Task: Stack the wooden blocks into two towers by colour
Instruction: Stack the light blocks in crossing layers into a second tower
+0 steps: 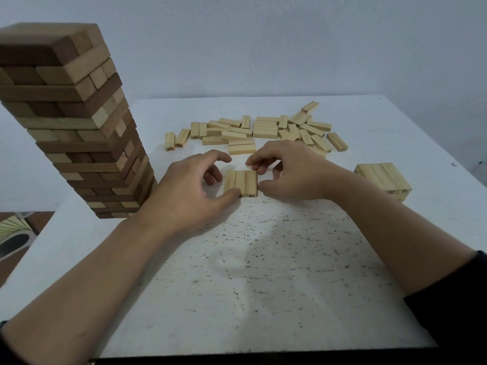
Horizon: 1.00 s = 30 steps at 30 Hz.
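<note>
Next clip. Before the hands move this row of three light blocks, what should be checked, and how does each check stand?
1. The row of three light blocks lies flush, side by side, on the table: ok.
2. The left hand and the right hand both grip the row: ok.
3. The row is all one colour: ok.
4. The short light stack on the right has a flat top: ok.
5. The tall tower is one colour: not ok, dark and light are mixed.
6. The short stack's lower layers are squared: cannot tell.
</note>
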Available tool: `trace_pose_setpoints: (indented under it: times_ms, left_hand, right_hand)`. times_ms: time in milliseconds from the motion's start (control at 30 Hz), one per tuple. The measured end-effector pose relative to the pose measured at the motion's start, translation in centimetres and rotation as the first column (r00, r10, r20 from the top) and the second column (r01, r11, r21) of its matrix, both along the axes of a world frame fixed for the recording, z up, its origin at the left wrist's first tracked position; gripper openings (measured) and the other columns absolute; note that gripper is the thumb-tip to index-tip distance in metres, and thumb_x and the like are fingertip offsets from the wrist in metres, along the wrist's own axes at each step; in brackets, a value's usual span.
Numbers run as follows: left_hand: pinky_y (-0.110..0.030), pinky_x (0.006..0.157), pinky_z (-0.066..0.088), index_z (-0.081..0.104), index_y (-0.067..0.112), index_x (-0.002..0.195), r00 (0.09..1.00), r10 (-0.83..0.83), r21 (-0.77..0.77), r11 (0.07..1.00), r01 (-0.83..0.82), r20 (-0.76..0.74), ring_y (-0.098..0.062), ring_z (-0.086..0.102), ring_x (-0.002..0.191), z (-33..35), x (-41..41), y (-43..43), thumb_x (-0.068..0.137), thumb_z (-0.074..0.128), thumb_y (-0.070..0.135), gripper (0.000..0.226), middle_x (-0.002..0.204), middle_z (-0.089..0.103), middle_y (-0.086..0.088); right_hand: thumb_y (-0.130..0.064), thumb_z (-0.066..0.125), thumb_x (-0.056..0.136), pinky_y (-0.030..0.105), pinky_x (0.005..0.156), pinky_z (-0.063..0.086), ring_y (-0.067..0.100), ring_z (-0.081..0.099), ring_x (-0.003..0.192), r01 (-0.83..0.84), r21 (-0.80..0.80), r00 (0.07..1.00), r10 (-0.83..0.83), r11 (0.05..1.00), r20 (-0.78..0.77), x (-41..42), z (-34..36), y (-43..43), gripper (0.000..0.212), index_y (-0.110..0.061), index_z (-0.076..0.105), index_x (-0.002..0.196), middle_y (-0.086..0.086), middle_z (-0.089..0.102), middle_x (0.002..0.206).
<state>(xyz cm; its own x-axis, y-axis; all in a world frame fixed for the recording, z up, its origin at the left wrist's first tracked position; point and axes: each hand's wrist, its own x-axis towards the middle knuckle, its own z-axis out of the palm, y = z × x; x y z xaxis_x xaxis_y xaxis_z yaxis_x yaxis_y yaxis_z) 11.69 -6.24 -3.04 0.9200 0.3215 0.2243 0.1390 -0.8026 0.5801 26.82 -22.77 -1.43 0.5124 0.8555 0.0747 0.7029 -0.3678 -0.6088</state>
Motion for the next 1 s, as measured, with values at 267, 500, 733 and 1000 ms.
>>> trace_pose_setpoints:
  times_ms: [267, 500, 733, 1000]
  left_hand:
    - [-0.021, 0.078, 0.044, 0.051, 0.044, 0.135, 0.999, -0.041, -0.036, 0.999, 0.04, -0.022, 0.002, 0.057, 0.105, 0.3, -0.3, -0.8, 0.078, 0.079, 0.056, 0.065, 0.11, 0.061, 0.02]
    - [-0.023, 0.08, 0.044, 0.041, 0.051, 0.135, 0.994, -0.097, -0.163, 0.983, 0.089, -0.042, 0.001, 0.054, 0.11, 0.2, -0.1, -0.6, 0.086, 0.075, 0.033, 0.062, 0.124, 0.059, 0.021]
    - [-0.038, 0.089, 0.052, 0.038, 0.059, 0.135, 0.978, -0.18, -0.19, 0.969, 0.158, -0.101, -0.013, 0.053, 0.121, 0.1, 0.1, -0.2, 0.09, 0.069, 0.035, 0.059, 0.136, 0.053, 0.026]
    - [-0.029, 0.109, 0.016, 0.043, 0.024, 0.146, 0.966, -0.029, 0.215, 0.973, 0.086, -0.257, -0.003, 0.018, 0.136, -0.2, 0.2, -0.9, 0.098, 0.039, 0.065, 0.064, 0.154, 0.031, 0.012]
  right_hand:
    - [-0.019, 0.076, 0.08, 0.003, 0.067, 0.041, -0.003, 0.059, 0.09, -0.012, 0.023, 0.999, 0.011, 1.0, 0.033, -0.5, 0.2, 0.0, 0.038, -0.019, 0.071, 0.118, -0.013, 0.064, 0.101]
    - [-0.04, 0.082, 0.078, 0.004, 0.07, 0.041, 0.004, 0.058, 0.1, 0.0, -0.042, 0.994, 0.005, 0.999, 0.11, -0.8, 0.1, 0.2, 0.05, -0.023, 0.066, 0.123, -0.012, 0.061, 0.107]
    - [-0.054, 0.071, 0.084, 0.019, 0.083, 0.038, 0.011, 0.05, 0.104, 0.014, -0.16, 0.977, 0.02, 0.987, 0.213, -1.5, 0.0, -0.1, 0.049, -0.027, 0.063, 0.125, -0.007, 0.054, 0.115]
    - [-0.062, 0.066, 0.085, 0.028, 0.095, 0.041, 0.009, 0.045, 0.111, 0.093, -0.172, 0.973, -0.053, 0.981, 0.224, -2.0, -0.1, -0.9, 0.063, -0.025, 0.057, 0.135, -0.011, 0.051, 0.116]
